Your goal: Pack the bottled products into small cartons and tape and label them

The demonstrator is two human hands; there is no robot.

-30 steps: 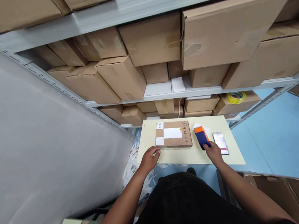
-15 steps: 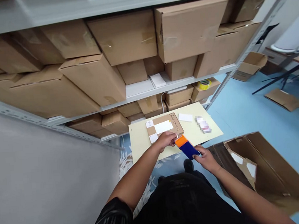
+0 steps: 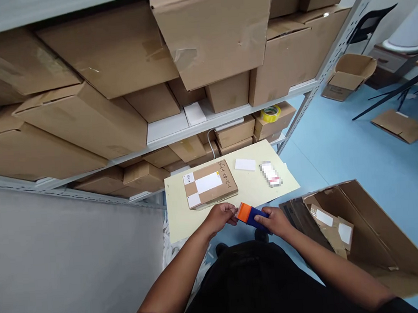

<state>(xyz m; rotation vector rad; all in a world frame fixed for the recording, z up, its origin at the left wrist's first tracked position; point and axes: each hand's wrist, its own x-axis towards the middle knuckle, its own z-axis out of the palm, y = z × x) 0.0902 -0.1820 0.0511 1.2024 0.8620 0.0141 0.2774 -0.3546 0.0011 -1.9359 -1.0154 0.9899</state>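
Observation:
My right hand (image 3: 277, 222) is closed around the dark blue part of a flat blue-and-orange packet (image 3: 248, 214), thumb on top. At the packet's orange end, my left hand (image 3: 220, 218) pinches a small shiny, clear-looking bit, too small to make out fully. Both hands are over the near edge of the pale yellow table (image 3: 179, 220). Just beyond my left hand lies a brown cardboard box (image 3: 217, 194) with white labels and handwriting. A white card (image 3: 245, 164) and a pixelated item (image 3: 271, 173) lie to its right.
Metal shelving (image 3: 228, 122) full of cardboard boxes stands behind the table. Yellow tape (image 3: 270, 114) lies on a lower-shelf box. A large open carton (image 3: 397, 238) holding labelled cardboard pieces sits at right. White paper strips (image 3: 168, 247) litter the floor at left.
The view has shifted, and the table and shelves sit further left. Both hands have drawn nearer my body with the packet, away from the labelled box, and the packet lies flatter across.

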